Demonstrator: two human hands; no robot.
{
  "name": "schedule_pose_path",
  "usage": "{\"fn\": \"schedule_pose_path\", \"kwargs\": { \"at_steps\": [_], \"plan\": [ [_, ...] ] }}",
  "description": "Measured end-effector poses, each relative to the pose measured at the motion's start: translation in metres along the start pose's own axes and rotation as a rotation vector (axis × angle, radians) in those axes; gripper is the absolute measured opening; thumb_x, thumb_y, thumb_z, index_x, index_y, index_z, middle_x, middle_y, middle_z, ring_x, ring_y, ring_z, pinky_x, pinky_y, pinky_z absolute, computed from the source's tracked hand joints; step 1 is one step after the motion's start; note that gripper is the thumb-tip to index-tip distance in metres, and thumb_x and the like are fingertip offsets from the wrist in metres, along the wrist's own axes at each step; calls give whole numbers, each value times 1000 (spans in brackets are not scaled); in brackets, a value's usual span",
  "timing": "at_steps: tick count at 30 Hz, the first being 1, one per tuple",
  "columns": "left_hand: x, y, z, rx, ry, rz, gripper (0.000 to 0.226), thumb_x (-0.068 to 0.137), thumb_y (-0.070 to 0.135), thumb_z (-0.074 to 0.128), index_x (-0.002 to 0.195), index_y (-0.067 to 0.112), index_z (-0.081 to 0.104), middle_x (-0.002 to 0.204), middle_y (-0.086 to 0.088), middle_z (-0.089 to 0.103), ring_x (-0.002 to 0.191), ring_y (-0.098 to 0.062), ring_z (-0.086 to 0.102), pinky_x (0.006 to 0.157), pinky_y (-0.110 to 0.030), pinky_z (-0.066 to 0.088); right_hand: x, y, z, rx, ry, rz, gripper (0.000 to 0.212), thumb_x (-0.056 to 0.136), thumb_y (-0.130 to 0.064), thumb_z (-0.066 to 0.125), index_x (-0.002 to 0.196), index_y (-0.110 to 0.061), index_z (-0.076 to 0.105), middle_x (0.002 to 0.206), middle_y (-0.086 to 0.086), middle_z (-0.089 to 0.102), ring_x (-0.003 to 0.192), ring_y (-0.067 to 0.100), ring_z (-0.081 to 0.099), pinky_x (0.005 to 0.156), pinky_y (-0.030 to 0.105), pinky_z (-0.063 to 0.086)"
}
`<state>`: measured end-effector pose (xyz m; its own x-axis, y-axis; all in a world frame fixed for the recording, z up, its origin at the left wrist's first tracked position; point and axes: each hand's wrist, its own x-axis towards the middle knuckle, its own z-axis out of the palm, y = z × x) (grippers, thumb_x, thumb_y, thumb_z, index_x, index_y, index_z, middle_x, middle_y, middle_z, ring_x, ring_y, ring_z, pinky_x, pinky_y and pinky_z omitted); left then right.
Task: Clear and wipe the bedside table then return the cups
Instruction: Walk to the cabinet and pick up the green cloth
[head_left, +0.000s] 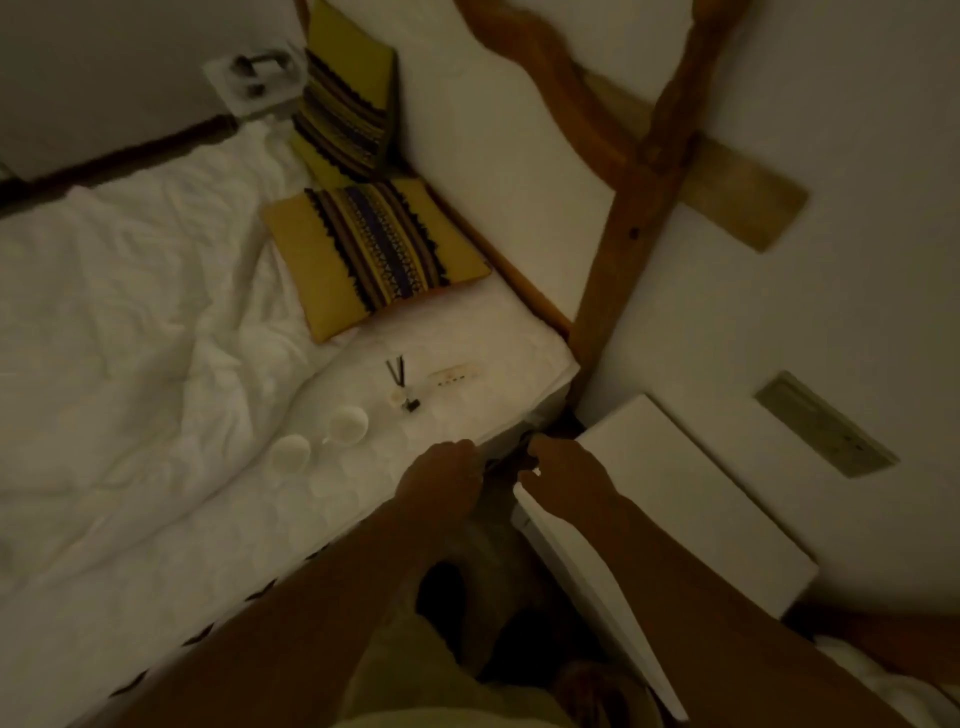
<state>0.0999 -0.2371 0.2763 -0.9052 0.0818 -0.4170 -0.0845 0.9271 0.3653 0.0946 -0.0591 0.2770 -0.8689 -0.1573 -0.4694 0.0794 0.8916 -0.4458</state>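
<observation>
Sitting on the bed (130, 312) beside small oddments (402, 395), both cups (349, 425) presumably free the white bedside surface (701, 493) for wiping; left hand (441, 480) and right hand (569, 480) hover over the gap between, fingers curled, grip indeterminable.

Dim room: white wall (831, 78), rough wooden bedpost (623, 244), white bed (156, 338), two striped cushions (374, 249).

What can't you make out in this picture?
Head view, dim:
Left hand: fingers hidden over the bed edge; grip unclear.
Right hand: fingertips lost in the dark gap beside the table.
Small dark items near the cups: too small to identify.
Wall plate: blurred.
</observation>
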Motion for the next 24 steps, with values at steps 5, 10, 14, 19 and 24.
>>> {"fn": "schedule_pose_path", "kwargs": {
  "at_steps": [5,10,14,19,24],
  "plan": [
    [-35,-54,-18,-95,91,-134,44,91,32,57,132,22,47,128,-3,57,117,-21,53,102,-36,44,6,-82,22,-100,-38,-202,20,93,-30,52,107,-15,53,105,7,63,95,23,61,81,37,53],
    [-98,-148,-38,-232,253,-317,43,91,36,56,131,22,48,124,-3,60,116,-20,55,98,-36,46,1,-179,69,-220,-170,-420,32,91,-34,58,115,-14,54,106,7,64,99,25,61,75,30,43],
    [-182,-250,-50,-327,386,-524,43,91,36,55,130,22,49,120,-3,62,112,-21,56,94,-35,47,-19,-293,134,-328,-260,-623,35,90,-37,60,117,-16,57,110,6,65,100,23,62,82,32,48],
    [-299,-369,-49,-413,502,-787,42,90,36,56,128,21,50,117,-3,62,109,-21,57,91,-35,46,-71,-428,239,-398,-368,-859,37,90,-40,59,119,-17,57,111,6,66,99,22,61,76,28,43],
    [-418,-462,-41,-507,645,-1004,41,90,35,57,128,19,51,116,-4,62,106,-20,58,92,-35,49,-139,-535,345,-507,-479,-1074,38,88,-42,60,119,-20,57,111,3,67,97,19,62,75,27,44]
  ]
}}
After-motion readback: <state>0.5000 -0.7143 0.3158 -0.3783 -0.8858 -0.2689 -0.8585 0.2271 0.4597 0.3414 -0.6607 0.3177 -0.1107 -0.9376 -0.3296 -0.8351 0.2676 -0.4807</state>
